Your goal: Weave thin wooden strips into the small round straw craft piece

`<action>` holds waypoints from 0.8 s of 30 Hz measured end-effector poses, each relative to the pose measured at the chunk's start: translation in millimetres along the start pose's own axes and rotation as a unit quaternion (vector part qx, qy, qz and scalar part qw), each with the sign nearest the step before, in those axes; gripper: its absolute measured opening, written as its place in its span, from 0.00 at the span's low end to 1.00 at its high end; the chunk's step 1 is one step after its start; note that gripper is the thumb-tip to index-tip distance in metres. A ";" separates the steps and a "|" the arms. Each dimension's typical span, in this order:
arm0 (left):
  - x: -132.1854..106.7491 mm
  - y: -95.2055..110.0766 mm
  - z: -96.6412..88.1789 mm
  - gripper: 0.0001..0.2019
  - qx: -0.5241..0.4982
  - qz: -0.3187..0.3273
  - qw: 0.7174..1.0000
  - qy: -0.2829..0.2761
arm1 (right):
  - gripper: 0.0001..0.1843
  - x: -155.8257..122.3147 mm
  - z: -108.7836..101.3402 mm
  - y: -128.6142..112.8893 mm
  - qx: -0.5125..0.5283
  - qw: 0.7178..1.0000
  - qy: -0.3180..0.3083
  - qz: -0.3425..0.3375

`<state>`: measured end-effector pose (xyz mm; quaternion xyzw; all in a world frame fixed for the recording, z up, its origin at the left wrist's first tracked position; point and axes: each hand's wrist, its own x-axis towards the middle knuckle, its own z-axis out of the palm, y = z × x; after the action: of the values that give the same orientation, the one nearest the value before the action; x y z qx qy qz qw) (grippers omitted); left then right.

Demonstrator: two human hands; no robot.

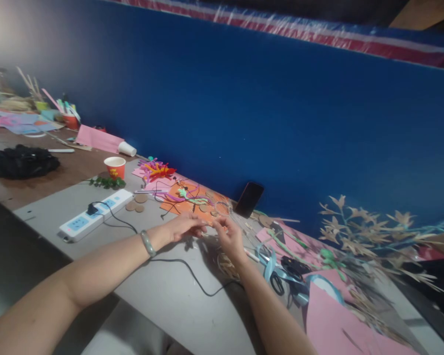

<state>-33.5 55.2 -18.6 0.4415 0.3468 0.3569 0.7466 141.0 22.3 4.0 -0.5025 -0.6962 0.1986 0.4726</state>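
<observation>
My left hand (187,227), with a pale green bangle (148,243) at the wrist, is pinched closed above the grey table. My right hand (229,236) meets it fingertip to fingertip, thumb and finger pressed together. Whatever lies between the fingertips is too small and blurred to name. Just behind the hands, an orange sheet (170,206) carries purple and mint-green craft stems (194,198) and thin dark wires. Round wooden discs (204,208) lie there too. Beneath my right wrist is a coil of tan strands (227,266).
A white power strip (96,215) with a black cable (192,271) lies left. Behind it stands a paper cup (115,168). A phone (249,199) leans on the blue partition (222,98). Blue ribbon (269,264), pink paper (340,320) and dried stems (350,227) crowd the right.
</observation>
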 end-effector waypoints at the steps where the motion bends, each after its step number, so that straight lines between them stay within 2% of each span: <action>1: 0.1 0.5 -0.1 0.17 0.004 -0.001 1.000 0.000 | 0.09 0.4 -0.2 0.1 0.001 1.000 -0.001 0.001; 7: -1.7 3.9 4.0 0.18 -0.002 0.001 1.000 -0.012 | 0.10 1.1 -1.6 -6.8 0.026 0.999 -0.029 -0.004; 10: -3.5 2.9 5.9 0.16 0.016 0.019 0.999 -0.031 | 0.09 -0.1 -0.4 -10.7 0.035 0.998 -0.056 -0.009; 14: -3.7 -1.2 3.5 0.15 0.040 0.048 0.997 -0.042 | 0.09 -1.1 1.6 -9.0 0.018 0.998 -0.052 -0.020; 20: -0.1 -5.1 -1.6 0.16 0.071 0.027 0.997 -0.013 | 0.10 -1.1 2.1 -5.2 0.005 0.999 -0.046 -0.024; 24: 0.3 -4.2 -0.6 0.15 0.091 0.027 0.995 -0.011 | 0.10 -0.9 2.5 -5.2 0.003 0.999 -0.049 -0.022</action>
<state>-32.9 54.3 -22.7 0.5212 0.3571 0.3390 0.6970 136.3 19.8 6.3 -0.4750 -0.7291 0.2145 0.4435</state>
